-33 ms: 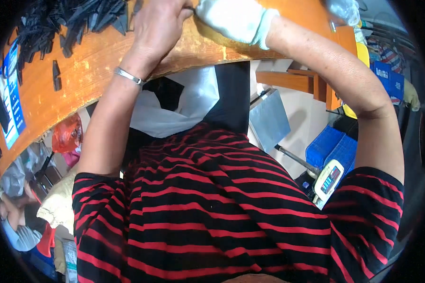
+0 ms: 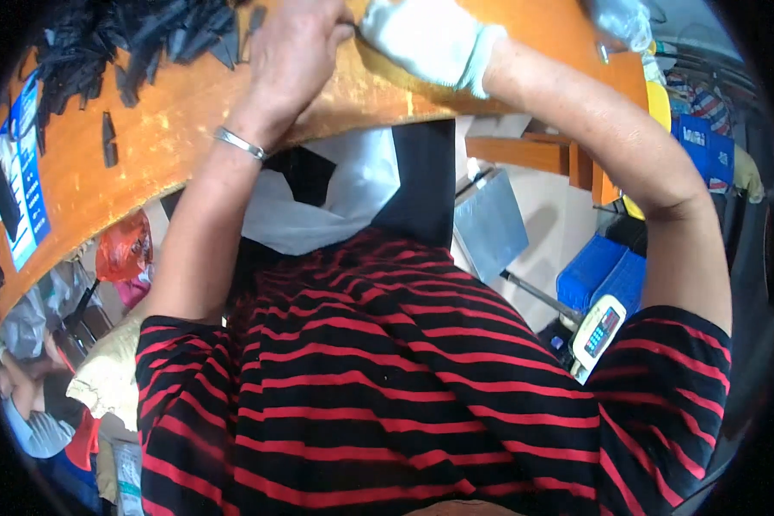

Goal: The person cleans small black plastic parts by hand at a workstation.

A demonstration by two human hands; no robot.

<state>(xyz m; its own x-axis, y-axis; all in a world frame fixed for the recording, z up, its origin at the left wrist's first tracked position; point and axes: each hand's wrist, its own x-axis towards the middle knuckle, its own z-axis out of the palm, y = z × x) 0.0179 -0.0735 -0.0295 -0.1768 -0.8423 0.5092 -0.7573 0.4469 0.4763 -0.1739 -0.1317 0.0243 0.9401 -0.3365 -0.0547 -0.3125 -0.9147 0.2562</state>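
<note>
Dark sliver (image 2: 356, 31): blurred, between left hand (image 2: 297, 60) and right hand (image 2: 430, 43)
Cut off: far side of the table (image 2: 172, 125)
Around: black pieces (image 2: 176, 39) heaped far left, black strip (image 2: 109, 142) nearer; platform scale (image 2: 492, 225) right, below the table
Left hand: bare, fingers curled beside the sliver
Right hand: white-gloved, fingertips hidden
Grip: cannot tell whether either pinches

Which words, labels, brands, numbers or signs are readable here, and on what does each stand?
I leave printed wording uncopied; it stands on:
Blue-and-white sheet, far left: small, too slanted to read.
Blue item, far right: white lettering, blurred.
Pale keypad unit, lower right: marks too small to read.
</note>
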